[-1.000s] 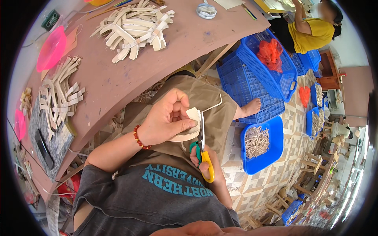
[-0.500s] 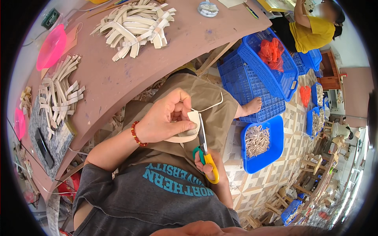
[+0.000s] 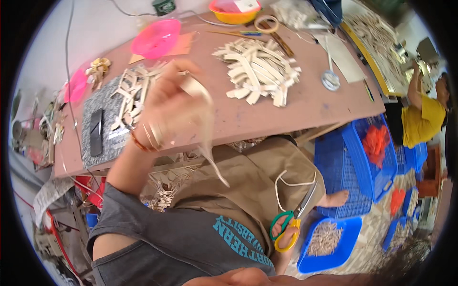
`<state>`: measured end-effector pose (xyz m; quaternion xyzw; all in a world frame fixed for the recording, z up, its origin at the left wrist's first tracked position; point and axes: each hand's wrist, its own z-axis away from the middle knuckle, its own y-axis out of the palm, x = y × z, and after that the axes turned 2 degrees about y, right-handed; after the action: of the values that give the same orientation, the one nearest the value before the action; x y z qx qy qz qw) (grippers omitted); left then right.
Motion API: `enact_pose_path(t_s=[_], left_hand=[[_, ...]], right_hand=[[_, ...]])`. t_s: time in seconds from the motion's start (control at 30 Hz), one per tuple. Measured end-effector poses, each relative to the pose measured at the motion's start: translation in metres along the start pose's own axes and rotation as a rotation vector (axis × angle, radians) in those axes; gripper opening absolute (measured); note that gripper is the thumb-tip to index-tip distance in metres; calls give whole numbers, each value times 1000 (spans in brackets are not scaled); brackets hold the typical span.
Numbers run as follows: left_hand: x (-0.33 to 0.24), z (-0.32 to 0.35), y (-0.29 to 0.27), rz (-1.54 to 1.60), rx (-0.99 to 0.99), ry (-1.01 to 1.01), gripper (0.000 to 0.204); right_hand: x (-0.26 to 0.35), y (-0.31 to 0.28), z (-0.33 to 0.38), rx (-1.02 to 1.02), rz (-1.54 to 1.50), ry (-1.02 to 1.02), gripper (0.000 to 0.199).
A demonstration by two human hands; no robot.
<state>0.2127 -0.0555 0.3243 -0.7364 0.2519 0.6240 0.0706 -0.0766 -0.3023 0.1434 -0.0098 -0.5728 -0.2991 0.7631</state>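
My left hand (image 3: pixel 169 102), smeared by motion, is raised over the table's front edge. Its fingers are closed on a cream-coloured strip (image 3: pixel 206 138) whose tapering end hangs toward my lap. Low beside my right thigh, my right hand (image 3: pixel 285 232) grips scissors (image 3: pixel 304 202) by their green and yellow handles, blades pointing up and away. A thin white cord (image 3: pixel 298 184) lies on my brown-clad lap near the blades. Behind my left hand lies a pile of cream strips (image 3: pixel 131 95); a larger pile of strips (image 3: pixel 257 69) sits farther right on the table.
The brownish table (image 3: pixel 191 157) also bears a dark phone (image 3: pixel 96 132), a pink dish (image 3: pixel 156 38) and a tape roll (image 3: pixel 266 24). Blue crates (image 3: pixel 341 167) and a blue tub of small pieces (image 3: pixel 350 243) stand right. A person in yellow (image 3: pixel 417 124) works at far right.
My left hand has moved from beside the scissors up to the table with the strip. The scissors stay in my right hand, apart from the strip. The view has swung left.
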Motion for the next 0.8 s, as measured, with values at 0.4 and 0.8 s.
enact_pose_path(t_s=[0.4,0.8], left_hand=[[9,-12,-145,-1331,-401,194,25],[141,-96,29,-1259,-151,-49,40]], right_hand=[[10,18,-13,32,127,31,42],[34,42,29,43,275,31,50]])
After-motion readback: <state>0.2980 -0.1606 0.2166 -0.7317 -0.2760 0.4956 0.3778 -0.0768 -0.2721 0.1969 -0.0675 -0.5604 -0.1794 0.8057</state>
